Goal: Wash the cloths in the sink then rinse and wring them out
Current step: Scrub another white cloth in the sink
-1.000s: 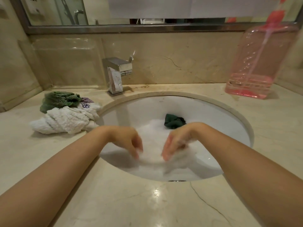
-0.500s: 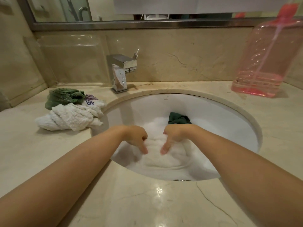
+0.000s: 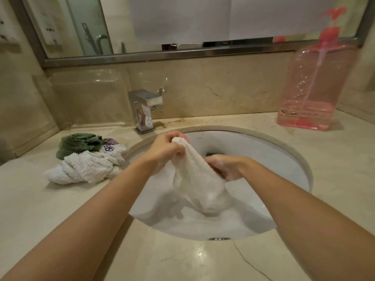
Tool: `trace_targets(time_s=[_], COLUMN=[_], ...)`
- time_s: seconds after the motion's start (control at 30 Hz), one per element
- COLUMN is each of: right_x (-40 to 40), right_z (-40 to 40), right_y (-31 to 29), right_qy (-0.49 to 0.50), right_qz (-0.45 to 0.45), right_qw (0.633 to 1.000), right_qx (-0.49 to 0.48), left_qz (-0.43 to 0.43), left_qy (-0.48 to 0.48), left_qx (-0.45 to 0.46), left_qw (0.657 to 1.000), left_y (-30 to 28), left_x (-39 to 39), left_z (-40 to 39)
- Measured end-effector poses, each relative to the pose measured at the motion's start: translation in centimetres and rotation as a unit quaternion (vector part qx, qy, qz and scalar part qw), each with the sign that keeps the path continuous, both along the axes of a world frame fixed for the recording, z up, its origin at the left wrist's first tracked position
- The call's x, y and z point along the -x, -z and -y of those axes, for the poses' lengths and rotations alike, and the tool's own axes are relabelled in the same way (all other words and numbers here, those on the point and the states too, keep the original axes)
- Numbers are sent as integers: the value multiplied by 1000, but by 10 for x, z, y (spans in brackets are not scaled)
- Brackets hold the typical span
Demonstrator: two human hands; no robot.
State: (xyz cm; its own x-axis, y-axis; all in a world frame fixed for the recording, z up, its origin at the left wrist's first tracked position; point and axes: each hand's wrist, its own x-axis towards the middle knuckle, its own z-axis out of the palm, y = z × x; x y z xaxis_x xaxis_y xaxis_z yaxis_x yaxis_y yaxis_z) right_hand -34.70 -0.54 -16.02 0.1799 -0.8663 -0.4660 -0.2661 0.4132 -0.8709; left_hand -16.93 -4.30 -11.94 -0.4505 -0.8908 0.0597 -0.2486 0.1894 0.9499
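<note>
holding a wet white cloth (image 3: 194, 179) over the sink (image 3: 284, 157), the left hand (image 3: 166, 149) grips its top and the right hand (image 3: 225, 166) pinches its side, fingers curled. a dark green cloth (image 3: 211, 154) lies behind them. left on the surface (image 3: 40, 209): a cloth pile (image 3: 87, 165). far: faucet (image 3: 146, 110), pink bottle (image 3: 316, 82).

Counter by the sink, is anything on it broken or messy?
Yes, a little. A thin dark crack runs through the marble counter just in front of the sink. On the left, twisted cloths lie in a heap beside the basin. Nothing looks spilled; the pink soap bottle stands upright.
</note>
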Motion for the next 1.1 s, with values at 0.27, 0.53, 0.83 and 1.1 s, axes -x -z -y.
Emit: trace_targets(time_s=[0.27,0.53,0.83,1.1], right_x=[12,0,4,-74], right_z=[6,-10,-6,-25], right_y=[-6,-30,-26,-39], right_qy=[264,252,433,330], right_qz=[20,252,-55,-26], right_qw=[934,910,835,871], right_qx=[241,211,334,362], left_qz=[-26,77,-70,-145], left_qy=[-56,125,-113,-110], left_qx=[7,-54,-113,-186], left_qw=[998,988,985,965], left_y=[9,12,7,9], left_x=[-2,12,15,21], left_z=[-8,-23,-12,-28])
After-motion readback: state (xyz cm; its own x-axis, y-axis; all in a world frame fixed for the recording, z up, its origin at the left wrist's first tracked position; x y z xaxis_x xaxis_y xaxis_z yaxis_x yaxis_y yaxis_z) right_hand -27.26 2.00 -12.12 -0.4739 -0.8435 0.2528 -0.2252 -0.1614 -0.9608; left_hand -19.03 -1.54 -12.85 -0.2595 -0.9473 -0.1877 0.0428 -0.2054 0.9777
